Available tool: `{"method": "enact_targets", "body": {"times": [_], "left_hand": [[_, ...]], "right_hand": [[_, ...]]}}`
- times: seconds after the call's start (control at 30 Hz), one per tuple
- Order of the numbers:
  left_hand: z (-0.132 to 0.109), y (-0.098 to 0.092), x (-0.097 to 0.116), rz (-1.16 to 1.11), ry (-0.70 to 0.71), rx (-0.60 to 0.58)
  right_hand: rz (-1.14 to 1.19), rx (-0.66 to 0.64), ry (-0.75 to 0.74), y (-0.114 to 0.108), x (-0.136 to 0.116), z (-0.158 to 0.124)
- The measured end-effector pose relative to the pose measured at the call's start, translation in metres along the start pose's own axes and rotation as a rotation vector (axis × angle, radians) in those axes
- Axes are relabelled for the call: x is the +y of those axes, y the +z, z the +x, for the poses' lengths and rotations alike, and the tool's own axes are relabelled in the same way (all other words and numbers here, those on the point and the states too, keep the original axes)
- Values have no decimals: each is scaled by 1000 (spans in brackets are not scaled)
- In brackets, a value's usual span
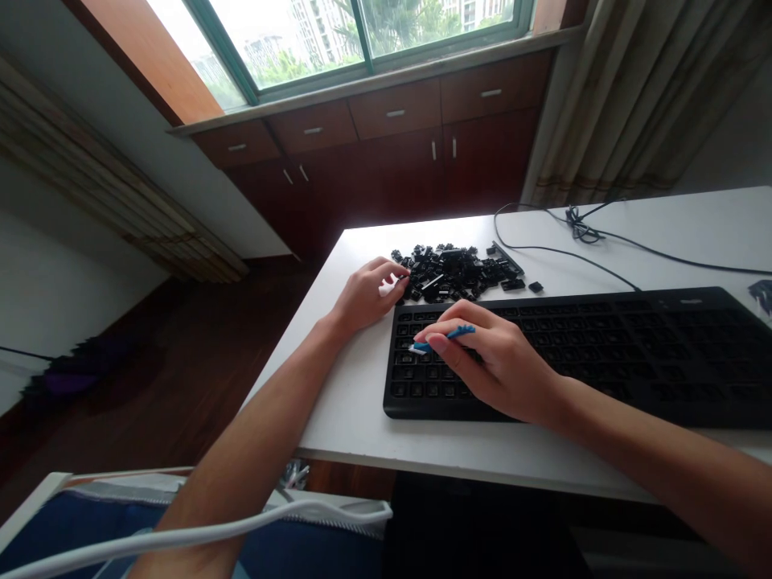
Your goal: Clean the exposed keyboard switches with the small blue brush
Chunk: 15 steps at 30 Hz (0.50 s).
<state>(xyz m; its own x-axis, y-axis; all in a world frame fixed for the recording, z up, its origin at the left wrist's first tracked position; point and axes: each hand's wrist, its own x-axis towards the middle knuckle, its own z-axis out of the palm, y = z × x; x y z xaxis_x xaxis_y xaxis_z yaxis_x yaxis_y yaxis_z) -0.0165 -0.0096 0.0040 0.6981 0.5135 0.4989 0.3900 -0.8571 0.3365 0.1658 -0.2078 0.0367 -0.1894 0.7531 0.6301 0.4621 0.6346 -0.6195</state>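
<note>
A black keyboard (603,346) with its keycaps removed lies on the white table (362,418). My right hand (494,362) rests on the keyboard's left end, fingers closed on a small blue tool (446,335) with a white tip pointing left. My left hand (365,293) lies on the table left of a pile of loose black keycaps (458,273), fingers curled around a small white object (388,285) that I cannot make out.
A black cable (567,251) loops across the table behind the keyboard. Wooden cabinets (392,153) stand under the window. A white frame (241,527) and blue fabric sit below the table's near edge. The table's left edge drops to a dark wooden floor.
</note>
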Motion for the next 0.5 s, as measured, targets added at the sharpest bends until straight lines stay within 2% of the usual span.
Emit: {"method": "enact_targets", "body": {"times": [0.13, 0.23, 0.37, 0.43, 0.5], "left_hand": [[1, 0, 0, 4, 4, -4], [1, 0, 0, 5, 7, -5], [1, 1, 0, 4, 7, 1], [0, 1, 0, 3, 7, 0], [0, 0, 0, 1, 3, -7]], "right_hand": [[73, -77, 78, 2, 2, -2], [9, -99, 124, 4, 5, -3], [-263, -6, -36, 2, 8, -3], [-254, 41, -51, 0, 6, -1], [-162, 71, 12, -2, 4, 0]]}}
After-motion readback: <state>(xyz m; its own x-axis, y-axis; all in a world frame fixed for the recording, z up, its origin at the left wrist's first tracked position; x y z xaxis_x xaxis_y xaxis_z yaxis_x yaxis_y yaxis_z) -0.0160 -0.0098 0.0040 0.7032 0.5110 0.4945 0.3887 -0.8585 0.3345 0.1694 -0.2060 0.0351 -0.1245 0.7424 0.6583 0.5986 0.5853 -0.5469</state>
